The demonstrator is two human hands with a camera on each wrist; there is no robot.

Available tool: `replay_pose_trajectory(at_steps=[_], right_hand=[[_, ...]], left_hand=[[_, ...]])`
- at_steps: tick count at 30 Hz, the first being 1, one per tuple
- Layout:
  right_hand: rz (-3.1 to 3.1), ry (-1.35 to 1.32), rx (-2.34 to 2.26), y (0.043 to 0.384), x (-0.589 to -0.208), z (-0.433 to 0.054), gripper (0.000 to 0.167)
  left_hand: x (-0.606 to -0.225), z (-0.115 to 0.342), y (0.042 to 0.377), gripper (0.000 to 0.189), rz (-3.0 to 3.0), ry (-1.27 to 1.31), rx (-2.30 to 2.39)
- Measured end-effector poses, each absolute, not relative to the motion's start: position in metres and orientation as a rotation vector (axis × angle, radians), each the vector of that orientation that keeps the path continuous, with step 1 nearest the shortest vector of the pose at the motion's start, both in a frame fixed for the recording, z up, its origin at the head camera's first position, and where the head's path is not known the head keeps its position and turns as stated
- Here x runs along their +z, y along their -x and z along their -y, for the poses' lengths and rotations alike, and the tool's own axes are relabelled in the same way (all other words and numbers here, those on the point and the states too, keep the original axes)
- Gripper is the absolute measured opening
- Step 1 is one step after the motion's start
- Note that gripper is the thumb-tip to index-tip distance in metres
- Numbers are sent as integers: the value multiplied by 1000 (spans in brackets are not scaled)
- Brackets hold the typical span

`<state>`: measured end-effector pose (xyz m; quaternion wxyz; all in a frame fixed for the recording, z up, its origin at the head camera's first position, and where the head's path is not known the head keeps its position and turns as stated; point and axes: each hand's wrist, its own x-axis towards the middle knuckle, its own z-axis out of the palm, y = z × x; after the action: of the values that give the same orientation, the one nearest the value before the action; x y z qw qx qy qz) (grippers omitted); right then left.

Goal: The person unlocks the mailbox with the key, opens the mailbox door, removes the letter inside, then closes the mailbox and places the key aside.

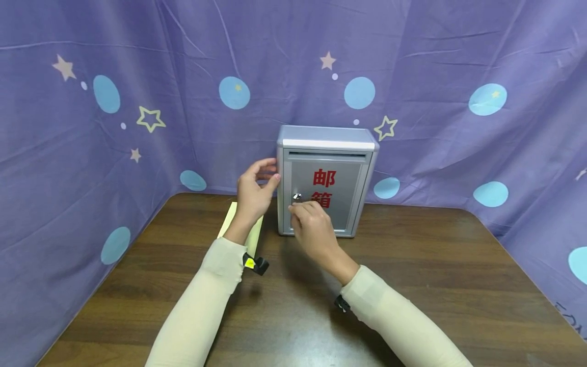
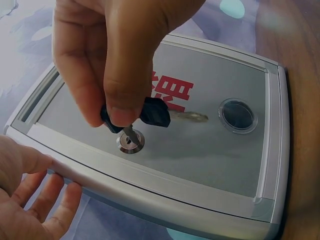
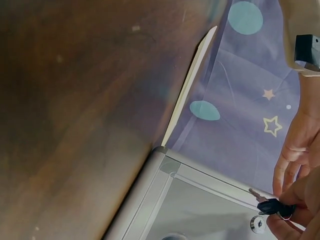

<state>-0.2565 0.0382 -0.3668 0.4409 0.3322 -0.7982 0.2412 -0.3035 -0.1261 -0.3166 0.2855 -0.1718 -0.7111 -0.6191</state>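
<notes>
A grey metal mailbox (image 1: 350, 183) with red characters stands upright at the back of the table. My left hand (image 1: 254, 196) rests at its left side, fingertips on the edge of the frame. In front of the door, my right hand (image 1: 316, 232) pinches keys (image 2: 156, 114) with black heads between thumb and fingers. One key points down at the round silver lock (image 2: 132, 147), its tip right over the keyhole in the left wrist view. A second key (image 2: 192, 116) sticks out sideways. The head view hides the keys behind the right hand.
Pale yellow paper (image 1: 255, 237) lies on the wooden table (image 1: 422, 265), partly under my left wrist. A narrow slot (image 1: 326, 154) runs across the mailbox top, and a round window (image 2: 238, 116) sits low in its door. A purple curtain (image 1: 284, 61) hangs behind.
</notes>
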Motion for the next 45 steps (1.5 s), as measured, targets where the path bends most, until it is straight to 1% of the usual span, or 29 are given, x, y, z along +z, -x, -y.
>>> replay_pose_trajectory(at_steps=[11, 22, 27, 37, 45], right_hand=[[2051, -802, 648, 251, -369, -42, 10], [2180, -751, 765, 248, -374, -48, 8], [2268, -709, 926, 253, -378, -52, 7], [2516, -535, 1244, 265, -383, -63, 7], [2687, -427, 1479, 268, -383, -71, 5]], left_hand=[[-317, 127, 303, 34, 1906, 456, -1634], [-316, 126, 304, 34, 1914, 457, -1637], [-317, 126, 304, 34, 1907, 456, -1648], [-316, 126, 304, 34, 1910, 455, -1653], [-316, 126, 303, 33, 1904, 456, -1652]])
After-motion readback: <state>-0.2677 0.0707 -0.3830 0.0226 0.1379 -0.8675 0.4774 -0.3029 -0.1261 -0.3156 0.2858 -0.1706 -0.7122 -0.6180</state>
